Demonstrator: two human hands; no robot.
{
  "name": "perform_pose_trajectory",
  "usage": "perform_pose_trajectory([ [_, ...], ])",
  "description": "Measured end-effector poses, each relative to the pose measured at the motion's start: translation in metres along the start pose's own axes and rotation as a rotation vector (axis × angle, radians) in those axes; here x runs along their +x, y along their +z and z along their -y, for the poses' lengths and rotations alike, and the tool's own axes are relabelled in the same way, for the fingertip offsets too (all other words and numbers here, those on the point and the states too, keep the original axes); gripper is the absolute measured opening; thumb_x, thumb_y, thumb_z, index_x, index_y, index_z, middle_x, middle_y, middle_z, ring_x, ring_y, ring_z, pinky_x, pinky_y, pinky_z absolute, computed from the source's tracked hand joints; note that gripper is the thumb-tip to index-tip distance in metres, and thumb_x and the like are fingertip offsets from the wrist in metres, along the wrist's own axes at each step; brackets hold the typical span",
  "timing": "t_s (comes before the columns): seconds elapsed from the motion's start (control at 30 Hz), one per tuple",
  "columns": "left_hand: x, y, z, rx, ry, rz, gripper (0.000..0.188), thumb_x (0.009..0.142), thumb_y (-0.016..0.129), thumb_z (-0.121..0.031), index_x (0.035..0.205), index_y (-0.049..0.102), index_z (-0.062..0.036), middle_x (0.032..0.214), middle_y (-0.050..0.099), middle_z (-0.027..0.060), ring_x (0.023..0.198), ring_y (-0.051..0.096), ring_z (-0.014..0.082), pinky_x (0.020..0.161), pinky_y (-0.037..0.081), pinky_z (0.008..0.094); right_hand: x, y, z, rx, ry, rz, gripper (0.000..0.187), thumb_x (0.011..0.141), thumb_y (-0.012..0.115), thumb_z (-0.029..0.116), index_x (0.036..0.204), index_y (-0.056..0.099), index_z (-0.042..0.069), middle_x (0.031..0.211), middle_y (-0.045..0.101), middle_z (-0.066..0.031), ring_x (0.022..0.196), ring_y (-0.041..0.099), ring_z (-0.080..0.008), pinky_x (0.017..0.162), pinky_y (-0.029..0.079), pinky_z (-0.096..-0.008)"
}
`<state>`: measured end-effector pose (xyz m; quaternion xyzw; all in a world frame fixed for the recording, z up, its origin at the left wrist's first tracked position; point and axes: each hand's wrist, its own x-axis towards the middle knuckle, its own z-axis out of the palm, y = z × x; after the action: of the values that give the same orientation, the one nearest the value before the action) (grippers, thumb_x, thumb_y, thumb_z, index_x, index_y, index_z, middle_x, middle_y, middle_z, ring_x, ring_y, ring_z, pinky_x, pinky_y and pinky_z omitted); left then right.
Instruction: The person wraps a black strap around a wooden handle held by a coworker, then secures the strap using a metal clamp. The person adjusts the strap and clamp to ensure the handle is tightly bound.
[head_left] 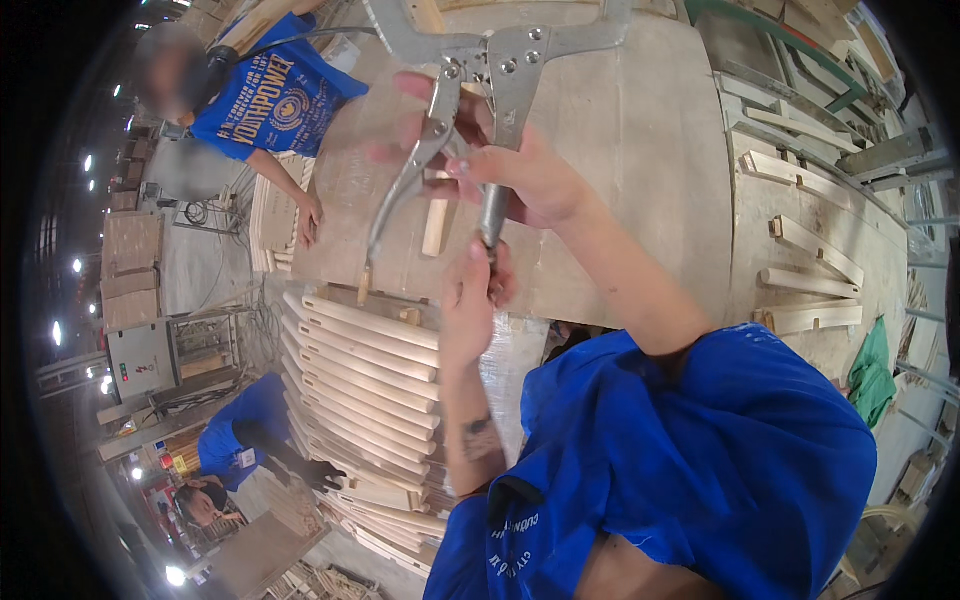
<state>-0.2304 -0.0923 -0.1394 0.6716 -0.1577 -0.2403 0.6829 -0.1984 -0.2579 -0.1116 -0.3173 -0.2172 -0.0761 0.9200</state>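
A metal locking C-clamp [512, 95] is held up over the table, its jaws pointing away from me and its two handles spread apart. My right hand [530, 175] is closed round its straight handle, with some fingers stretched out behind the clamp toward the loose lever [402, 185]. At the near end of that handle, the fingers of my left hand [472, 300] pinch the adjusting screw. The lever's tip is pale yellowish. Just behind the clamp, a narrow wooden strip [436, 228] shows, partly hidden by my fingers.
Below the brown tabletop [640, 200] at left stands a stack of pale wooden slats [365, 385]. A co-worker in blue [275, 95] leans over the table's left; another person [240, 430] is beside the stack. Wooden pieces [815, 250] and a green cloth [872, 370] lie right.
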Motion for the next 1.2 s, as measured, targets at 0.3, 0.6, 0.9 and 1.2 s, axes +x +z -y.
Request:
perform_pose_trajectory([
  [0.3, 0.016, 0.011, 0.005, -0.737, -0.321, 1.094, 0.047, 0.109, 0.049, -0.032, 0.069, 0.038, -0.0102, 0.057, 0.031, -0.0029, 0.049, 0.030, 0.0094, 0.049, 0.024, 0.0285, -0.020, 0.008, 0.006, 0.167, 0.172, 0.141, 0.090, 0.084, 0.075, 0.019, 0.159, 0.029, 0.001, 0.120, 0.061, -0.0075, 0.122, 0.063, -0.0369, 0.095, 0.055, -0.0453],
  [0.6, -0.009, 0.036, -0.029, -0.258, -0.476, 0.594, 0.045, 0.110, 0.047, -0.024, 0.068, 0.035, -0.0103, 0.054, 0.029, -0.0043, 0.048, 0.026, 0.0084, 0.048, 0.021, 0.0298, -0.036, 0.001, 0.023, 0.020, 0.159, 0.045, 0.080, 0.090, 0.068, 0.015, 0.159, 0.030, 0.004, 0.120, 0.062, -0.0068, 0.118, 0.064, -0.0260, 0.098, 0.052, -0.0437],
  [0.9, -0.045, 0.030, -0.002, -0.091, -0.413, 0.375, 0.047, 0.108, 0.050, -0.027, 0.065, 0.044, -0.0096, 0.053, 0.039, -0.0045, 0.045, 0.034, 0.0090, 0.046, 0.027, 0.0311, -0.066, 0.009, -0.006, -0.214, 0.279, -0.095, 0.047, 0.095, 0.067, 0.011, 0.138, 0.051, 0.002, 0.119, 0.066, -0.0119, 0.115, 0.064, -0.0216, 0.100, 0.053, -0.0392],
  [1.2, -0.090, 0.052, 0.064, 0.103, -0.110, 0.140, 0.043, 0.097, 0.060, -0.032, 0.082, 0.067, 0.0084, 0.067, 0.063, 0.0245, 0.063, 0.063, 0.0303, 0.063, 0.049, 0.0436, -0.107, 0.026, -0.024, -0.422, 0.408, 0.099, 0.044, 0.095, 0.057, -0.002, 0.137, 0.044, -0.001, 0.118, 0.056, -0.0146, 0.112, 0.062, -0.0272, 0.105, 0.052, -0.0542],
])
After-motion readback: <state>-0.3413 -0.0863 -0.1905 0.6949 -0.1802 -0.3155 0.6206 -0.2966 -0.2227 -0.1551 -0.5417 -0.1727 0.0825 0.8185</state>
